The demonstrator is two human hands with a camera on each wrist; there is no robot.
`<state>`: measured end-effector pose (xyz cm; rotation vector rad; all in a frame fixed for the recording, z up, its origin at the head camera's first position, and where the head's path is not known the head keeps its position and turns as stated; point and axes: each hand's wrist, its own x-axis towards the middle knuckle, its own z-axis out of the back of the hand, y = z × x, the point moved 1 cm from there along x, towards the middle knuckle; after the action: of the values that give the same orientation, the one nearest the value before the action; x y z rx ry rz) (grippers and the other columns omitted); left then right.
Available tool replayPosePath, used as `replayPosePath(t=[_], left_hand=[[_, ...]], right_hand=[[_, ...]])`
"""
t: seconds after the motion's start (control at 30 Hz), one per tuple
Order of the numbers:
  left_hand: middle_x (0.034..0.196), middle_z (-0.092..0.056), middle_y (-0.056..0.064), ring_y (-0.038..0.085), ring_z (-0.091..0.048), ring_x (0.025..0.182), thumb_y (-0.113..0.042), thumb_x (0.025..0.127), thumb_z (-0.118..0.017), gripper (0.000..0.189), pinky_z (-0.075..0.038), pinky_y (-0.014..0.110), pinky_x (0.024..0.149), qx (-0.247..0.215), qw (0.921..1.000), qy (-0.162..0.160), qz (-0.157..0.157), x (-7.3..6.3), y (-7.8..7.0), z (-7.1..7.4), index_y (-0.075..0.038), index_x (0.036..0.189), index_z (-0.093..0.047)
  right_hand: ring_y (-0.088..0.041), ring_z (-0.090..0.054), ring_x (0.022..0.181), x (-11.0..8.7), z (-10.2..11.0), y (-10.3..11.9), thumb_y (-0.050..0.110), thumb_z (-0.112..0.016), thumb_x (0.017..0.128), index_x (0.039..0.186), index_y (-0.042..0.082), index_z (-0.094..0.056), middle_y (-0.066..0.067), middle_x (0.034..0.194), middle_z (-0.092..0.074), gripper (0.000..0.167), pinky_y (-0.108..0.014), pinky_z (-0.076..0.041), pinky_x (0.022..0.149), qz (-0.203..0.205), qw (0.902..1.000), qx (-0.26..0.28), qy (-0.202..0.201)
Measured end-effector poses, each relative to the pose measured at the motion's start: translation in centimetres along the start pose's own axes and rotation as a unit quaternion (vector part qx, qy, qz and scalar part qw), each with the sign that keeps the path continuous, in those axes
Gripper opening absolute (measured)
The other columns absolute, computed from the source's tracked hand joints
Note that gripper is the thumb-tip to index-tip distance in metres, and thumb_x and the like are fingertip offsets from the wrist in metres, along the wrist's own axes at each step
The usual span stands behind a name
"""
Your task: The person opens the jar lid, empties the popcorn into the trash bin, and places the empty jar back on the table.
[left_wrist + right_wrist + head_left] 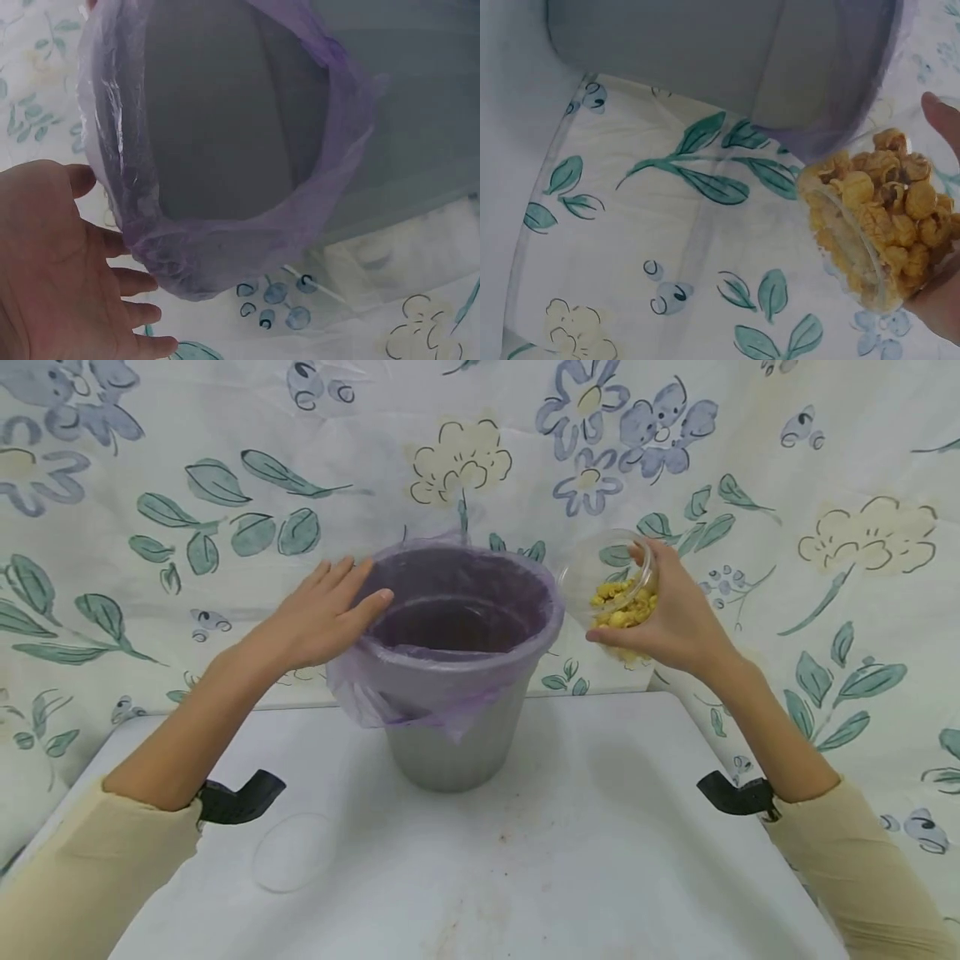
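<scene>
A grey bin (457, 756) stands upright at the back of the table, its rim covered by a thin purple bag (420, 693) folded over the outside. My left hand (318, 614) is at the bin's left rim, fingers extended and spread; in the left wrist view its fingertips are right at the bag's edge. To the right of the bin, my right hand (678, 618) grips a clear round plastic tub (588, 568), thumb below and fingers above. The tub is tilted and holds yellow popcorn (892, 210), close to the bin's right rim.
The white table (615, 843) carries a few small brown specks (502, 837) in front of the bin. A thin clear ring (288, 853) shows on its left part. Behind hangs a floral cloth (360, 435).
</scene>
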<state>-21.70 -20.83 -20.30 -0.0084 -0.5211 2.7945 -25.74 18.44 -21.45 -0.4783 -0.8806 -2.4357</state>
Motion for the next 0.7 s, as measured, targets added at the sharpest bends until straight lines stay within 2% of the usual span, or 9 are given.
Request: replayPosePath(t=[0.17, 0.33, 0.53, 0.7], left_hand=[[0.160, 0.007, 0.031, 0.051, 0.012, 0.145, -0.052, 0.107, -0.023, 0.077, 0.003, 0.064, 0.114, 0.035, 0.9984, 0.026, 0.035, 1.1, -0.2, -0.2, 0.002, 0.158, -0.003], [0.161, 0.009, 0.028, 0.048, 0.015, 0.145, -0.057, 0.104, -0.023, 0.080, 0.005, 0.070, 0.110, 0.035, 0.9957, 0.045, 0.073, 1.4, -0.4, -0.8, -0.002, 0.159, -0.002], [0.161, 0.012, 0.028, 0.045, 0.017, 0.146, -0.062, 0.103, -0.022, 0.084, 0.008, 0.069, 0.110, 0.035, 0.9947, 0.046, 0.085, 1.4, -0.5, -1.0, -0.004, 0.159, 0.000], [0.161, 0.012, 0.029, 0.044, 0.017, 0.146, -0.063, 0.102, -0.024, 0.085, 0.008, 0.068, 0.111, 0.037, 0.9943, 0.047, 0.088, 1.4, -0.6, -1.0, -0.005, 0.159, -0.001]], right_hand=[[-0.034, -0.054, 0.118, 1.0, -0.2, 0.2, 0.025, -0.094, 0.069, 0.154, 0.008, -0.024, -0.016, 0.149, -0.043, 0.112, -0.050, -0.048, 0.097, 0.014, 0.9999, -0.006, 0.003], [-0.034, -0.055, 0.113, 1.8, -0.2, 0.4, 0.027, -0.093, 0.070, 0.155, 0.010, -0.024, -0.016, 0.148, -0.041, 0.111, -0.051, -0.051, 0.093, 0.022, 0.9997, -0.012, 0.007], [-0.033, -0.055, 0.111, 2.5, 0.1, 0.5, 0.027, -0.093, 0.070, 0.154, 0.010, -0.023, -0.018, 0.146, -0.042, 0.111, -0.050, -0.051, 0.092, 0.035, 0.9989, -0.030, 0.011], [-0.034, -0.051, 0.117, 3.1, 0.2, 0.7, 0.031, -0.093, 0.070, 0.156, 0.008, -0.020, -0.018, 0.147, -0.039, 0.115, -0.051, -0.048, 0.098, 0.033, 0.9978, -0.053, 0.021]])
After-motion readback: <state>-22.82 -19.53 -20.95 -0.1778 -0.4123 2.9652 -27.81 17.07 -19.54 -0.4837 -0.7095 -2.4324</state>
